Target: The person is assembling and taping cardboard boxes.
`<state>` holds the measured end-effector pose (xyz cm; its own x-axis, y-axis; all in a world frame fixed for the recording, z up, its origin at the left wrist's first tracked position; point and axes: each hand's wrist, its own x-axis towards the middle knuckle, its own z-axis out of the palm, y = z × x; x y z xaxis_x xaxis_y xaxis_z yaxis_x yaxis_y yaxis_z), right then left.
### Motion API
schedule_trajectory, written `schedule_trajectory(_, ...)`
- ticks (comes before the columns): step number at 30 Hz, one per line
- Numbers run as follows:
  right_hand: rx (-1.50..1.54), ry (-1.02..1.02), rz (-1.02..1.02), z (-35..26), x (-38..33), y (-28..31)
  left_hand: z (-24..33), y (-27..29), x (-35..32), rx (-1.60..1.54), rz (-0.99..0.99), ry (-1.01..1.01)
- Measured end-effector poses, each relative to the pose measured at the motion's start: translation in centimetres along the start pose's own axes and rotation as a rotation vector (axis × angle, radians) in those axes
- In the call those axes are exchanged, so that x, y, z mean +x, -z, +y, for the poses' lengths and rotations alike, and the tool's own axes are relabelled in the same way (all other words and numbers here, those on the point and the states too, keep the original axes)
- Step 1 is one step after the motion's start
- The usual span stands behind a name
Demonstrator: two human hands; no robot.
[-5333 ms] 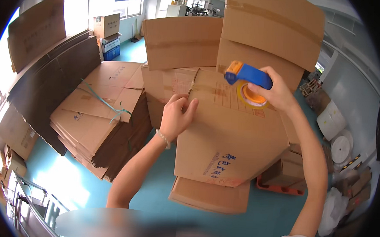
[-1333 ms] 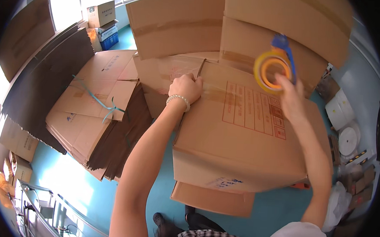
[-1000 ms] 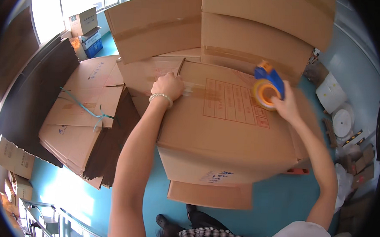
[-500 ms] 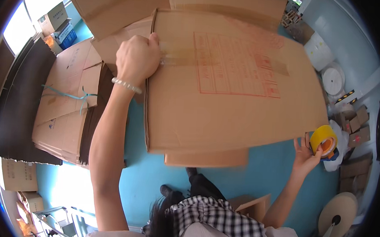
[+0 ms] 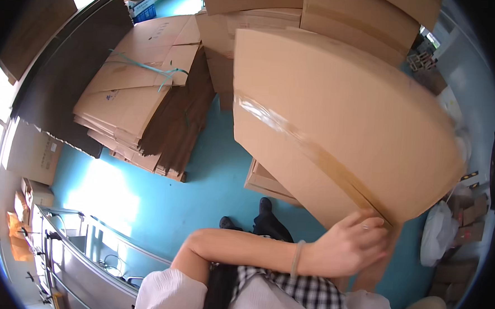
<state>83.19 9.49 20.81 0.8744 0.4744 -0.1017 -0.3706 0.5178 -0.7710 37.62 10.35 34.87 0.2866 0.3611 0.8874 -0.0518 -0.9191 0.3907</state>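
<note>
A: Head view, the only one. Large cardboard box (image 5: 339,120) fills the right half, tipped up on an edge, one broad face toward the camera. A strip of clear tape (image 5: 309,149) runs down the middle seam of that face from upper left to lower right, so that seam looks sealed.

B: Hands?

A: Left hand (image 5: 346,246) reaches across the body and grips the box's near lower corner, fingers curled together on the cardboard edge. A forearm shows just under that corner, probably the right one; the right hand is hidden behind the box, so I cannot tell its fingers.

B: What's left?

A: My judgement: one side taped; the opposite side faces away and can't be checked.

B: Floor and room?

A: Blue floor (image 5: 213,169). Tied stack of flattened cartons (image 5: 144,99) to the left, dark sheets (image 5: 67,72) beyond it. More built boxes (image 5: 333,13) stacked far behind. Flattened carton (image 5: 268,183) under the box. Metal rack (image 5: 85,258) near left, white bags (image 5: 439,231) at right.
</note>
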Motion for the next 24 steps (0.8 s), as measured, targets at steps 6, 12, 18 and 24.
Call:
schedule_trajectory(6, -0.302, -0.294, -0.188, 4.6, -4.5, 15.2, -13.3, 5.5, -15.8, 0.626, 0.274, 0.902)
schedule_trajectory(12, 0.044, -0.132, -0.099, 7.0, 1.4, 14.4, -18.7, 3.3, -18.5, 0.249, 0.096, 0.973)
schedule_trajectory(18, -0.119, 0.324, 0.288, 3.3, -7.8, -6.7, -22.7, 0.6, -16.8, 0.577, 0.111, 1.103)
schedule_trajectory(24, 0.002, -0.377, -1.009, 10.7, -22.3, -14.6, -20.9, 7.1, -15.4, -0.043, 0.264, 1.02)
